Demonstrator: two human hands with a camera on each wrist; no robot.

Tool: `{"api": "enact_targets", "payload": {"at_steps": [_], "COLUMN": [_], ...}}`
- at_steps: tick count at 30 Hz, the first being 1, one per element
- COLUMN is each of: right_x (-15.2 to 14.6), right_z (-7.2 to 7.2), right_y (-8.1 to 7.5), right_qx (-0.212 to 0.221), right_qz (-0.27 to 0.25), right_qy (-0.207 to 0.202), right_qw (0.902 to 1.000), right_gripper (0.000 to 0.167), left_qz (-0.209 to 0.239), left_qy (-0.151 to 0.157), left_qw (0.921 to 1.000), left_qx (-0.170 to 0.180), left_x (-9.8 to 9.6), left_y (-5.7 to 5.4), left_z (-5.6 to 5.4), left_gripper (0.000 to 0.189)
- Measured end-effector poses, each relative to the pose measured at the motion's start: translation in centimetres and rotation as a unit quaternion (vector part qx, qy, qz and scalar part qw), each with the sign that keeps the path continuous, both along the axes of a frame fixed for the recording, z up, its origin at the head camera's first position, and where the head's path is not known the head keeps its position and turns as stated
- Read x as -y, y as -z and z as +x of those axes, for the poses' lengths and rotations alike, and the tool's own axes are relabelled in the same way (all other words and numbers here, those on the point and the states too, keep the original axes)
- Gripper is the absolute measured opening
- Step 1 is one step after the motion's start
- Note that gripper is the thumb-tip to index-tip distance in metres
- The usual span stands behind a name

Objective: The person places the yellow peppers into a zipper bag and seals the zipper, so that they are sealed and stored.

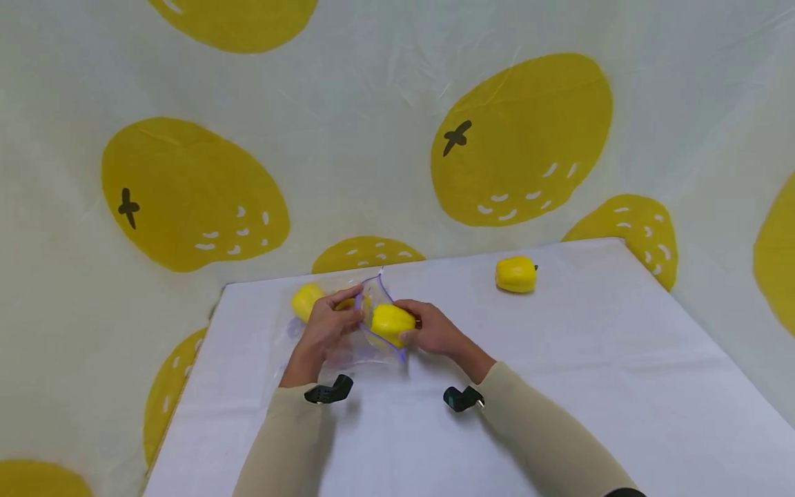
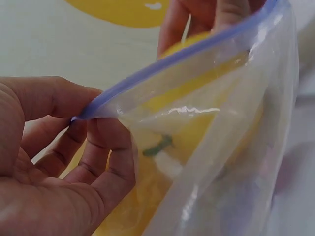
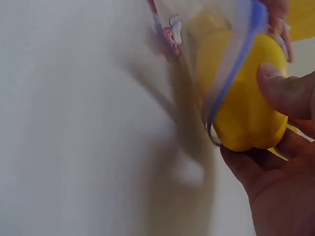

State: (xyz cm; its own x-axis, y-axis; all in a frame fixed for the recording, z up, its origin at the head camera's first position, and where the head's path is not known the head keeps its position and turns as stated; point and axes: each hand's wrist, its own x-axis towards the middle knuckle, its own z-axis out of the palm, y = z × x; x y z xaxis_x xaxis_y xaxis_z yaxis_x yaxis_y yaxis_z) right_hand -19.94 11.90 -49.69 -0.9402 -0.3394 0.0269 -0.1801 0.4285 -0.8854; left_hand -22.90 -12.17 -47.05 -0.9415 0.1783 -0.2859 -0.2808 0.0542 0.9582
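Note:
A clear zip bag (image 1: 363,354) with a purple-blue rim (image 2: 182,58) lies toward the table's left, its mouth spread apart. My left hand (image 1: 326,323) pinches that rim between thumb and fingers. In my right hand (image 1: 436,331) is a yellow bell pepper (image 1: 391,322), gripped with the thumb on one side and fingers beneath. The pepper sits in the bag's mouth, its front part behind the rim in the right wrist view. Another yellow bell pepper (image 1: 306,301) shows through the plastic at the bag's far left, partly hidden by my left hand.
One more yellow bell pepper (image 1: 515,275) rests near the back edge, right of the bag. A white cloth (image 1: 559,359) covers the table. Behind it hangs a pale curtain (image 1: 373,138) printed with large yellow fruit.

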Motion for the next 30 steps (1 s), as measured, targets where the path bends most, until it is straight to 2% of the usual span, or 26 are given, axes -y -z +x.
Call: {"api": "enact_targets", "payload": {"at_steps": [4, 7, 10, 14, 17, 23, 26, 30], "right_x": [1.3, 2.2, 2.6, 2.5, 2.8, 3.6, 3.6, 3.2], "right_z": [-0.1, -0.5, -1.0, -1.3, -1.5, -1.8, -1.9, -1.7], "right_y": [0.0, -0.3, -0.8, -0.8, -0.5, -0.2, -0.1, 0.0], "right_qx": [-0.009, -0.015, -0.006, 0.012, 0.012, -0.02, -0.032, -0.018], "right_qz": [0.047, 0.086, 0.094, 0.094, 0.109, 0.139, 0.132, 0.105], "right_qy": [-0.036, -0.055, -0.07, -0.075, -0.073, -0.063, -0.054, -0.042], "right_qw": [0.9982, 0.9946, 0.9931, 0.9927, 0.9913, 0.988, 0.9893, 0.9934], "right_gripper": [0.063, 0.064, 0.064, 0.065, 0.064, 0.061, 0.058, 0.05], "left_qz": [-0.013, -0.002, 0.026, 0.05, 0.051, 0.047, 0.044, 0.039], "left_qy": [0.005, 0.003, 0.003, 0.015, 0.016, 0.015, 0.021, 0.023], "left_qw": [0.9999, 1.0, 0.9997, 0.9987, 0.9985, 0.9988, 0.9988, 0.999], "left_qx": [-0.001, 0.003, 0.0, -0.002, -0.003, 0.0, -0.001, 0.0], "left_x": [0.4, 0.8, 0.7, 0.3, 0.4, 0.7, 0.9, 1.0], "left_y": [-0.3, -0.5, -0.6, -0.5, -0.6, -1.1, -1.3, -1.3], "left_z": [0.2, 0.2, 0.1, -0.2, -0.3, -0.1, 0.0, 0.0], "left_gripper": [0.06, 0.061, 0.061, 0.062, 0.062, 0.059, 0.059, 0.06]}}
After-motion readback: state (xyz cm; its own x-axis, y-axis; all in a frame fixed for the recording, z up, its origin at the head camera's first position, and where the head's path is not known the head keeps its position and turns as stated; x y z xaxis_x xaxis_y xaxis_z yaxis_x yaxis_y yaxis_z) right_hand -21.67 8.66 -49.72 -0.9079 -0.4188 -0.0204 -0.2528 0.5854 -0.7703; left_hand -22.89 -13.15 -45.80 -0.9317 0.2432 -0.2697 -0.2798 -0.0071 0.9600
